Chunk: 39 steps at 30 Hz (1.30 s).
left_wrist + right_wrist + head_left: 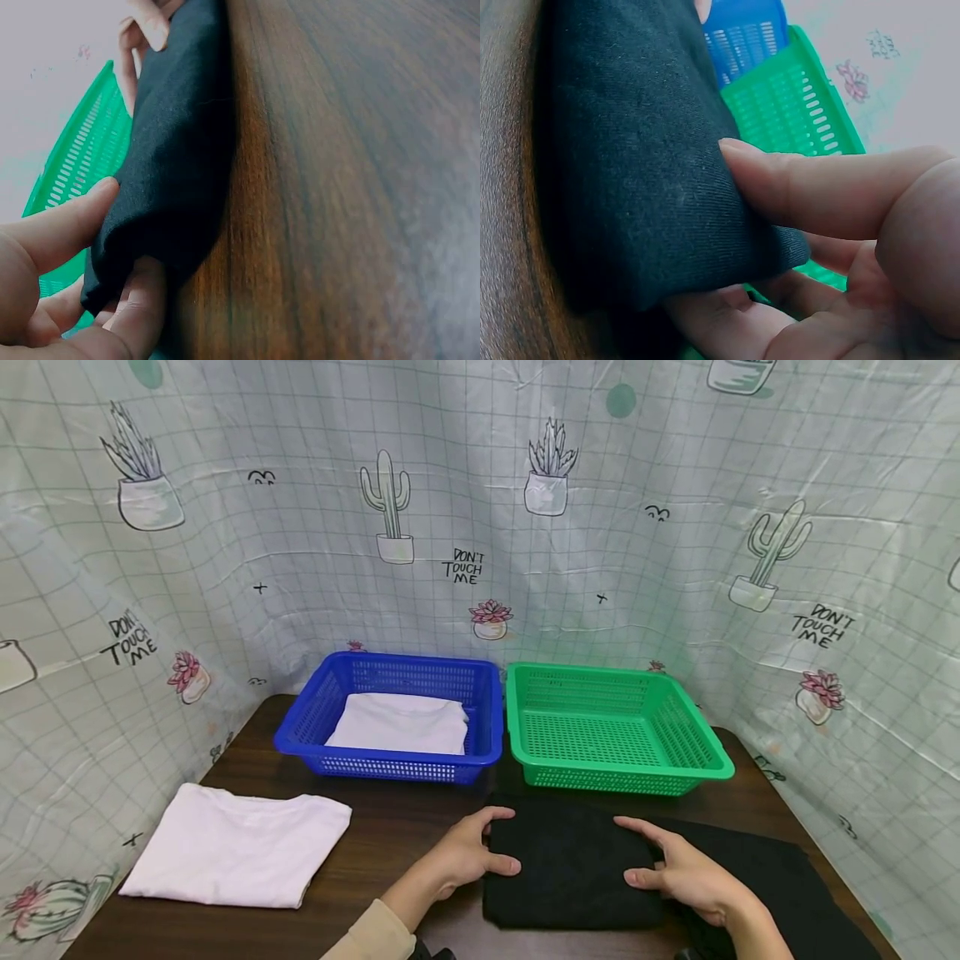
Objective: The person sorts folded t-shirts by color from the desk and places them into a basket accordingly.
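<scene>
A folded black garment point(570, 868) lies in front of the baskets, its exact kind not plain. My left hand point(461, 852) holds its left side, thumb on top; in the left wrist view the fingers point(142, 307) reach under the cloth's edge. On the opposite side my right hand point(686, 868) pinches the garment, with the thumb point(780, 180) over the fabric and other fingers tucked beneath it. Beside the right hand spreads more black cloth point(780, 877), partly hidden by the hand and forearm.
At the back left, a blue basket point(390, 768) contains a folded white cloth point(405, 722). A green basket point(615, 779) with a bare mesh floor stands to its right. A folded white T-shirt point(240, 852) lies at left on the dark wooden table point(390, 835). A printed curtain point(450, 627) surrounds the table.
</scene>
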Each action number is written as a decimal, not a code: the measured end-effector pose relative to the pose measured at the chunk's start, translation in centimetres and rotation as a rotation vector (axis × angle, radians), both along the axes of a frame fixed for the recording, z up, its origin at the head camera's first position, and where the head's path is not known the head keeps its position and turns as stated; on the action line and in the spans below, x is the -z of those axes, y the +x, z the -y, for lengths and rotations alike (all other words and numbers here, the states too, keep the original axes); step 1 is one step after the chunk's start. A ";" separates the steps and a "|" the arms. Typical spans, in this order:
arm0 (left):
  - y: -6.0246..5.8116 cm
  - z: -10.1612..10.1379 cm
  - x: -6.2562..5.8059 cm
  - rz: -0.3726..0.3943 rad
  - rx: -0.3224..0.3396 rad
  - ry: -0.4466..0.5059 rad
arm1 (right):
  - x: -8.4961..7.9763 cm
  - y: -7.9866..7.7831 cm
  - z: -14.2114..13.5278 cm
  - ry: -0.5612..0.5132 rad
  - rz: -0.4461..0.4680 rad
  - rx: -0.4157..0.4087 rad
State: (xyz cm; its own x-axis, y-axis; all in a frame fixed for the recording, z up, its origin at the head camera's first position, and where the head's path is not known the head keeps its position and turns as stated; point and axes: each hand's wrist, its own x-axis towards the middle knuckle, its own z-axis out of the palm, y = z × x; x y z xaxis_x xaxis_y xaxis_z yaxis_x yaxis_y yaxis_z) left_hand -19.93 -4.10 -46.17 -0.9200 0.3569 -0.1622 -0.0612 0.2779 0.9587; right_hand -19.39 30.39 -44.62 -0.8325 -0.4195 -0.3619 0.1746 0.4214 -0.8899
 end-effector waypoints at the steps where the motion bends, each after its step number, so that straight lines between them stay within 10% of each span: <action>1: 0.0 0.0 0.0 0.000 -0.001 0.000 | 0.0 0.0 0.0 0.000 -0.013 -0.005; 11: 0.1 0.7 0.0 0.008 0.014 0.068 | -0.2 0.2 0.1 -0.011 -0.031 -0.024; 18: 0.3 1.8 -1.0 0.014 0.019 0.095 | -0.9 0.4 0.7 -0.003 -0.174 -0.047; 39: 1.1 1.3 -4.4 -0.010 0.050 0.145 | -3.8 1.3 -0.1 0.028 -0.202 -0.022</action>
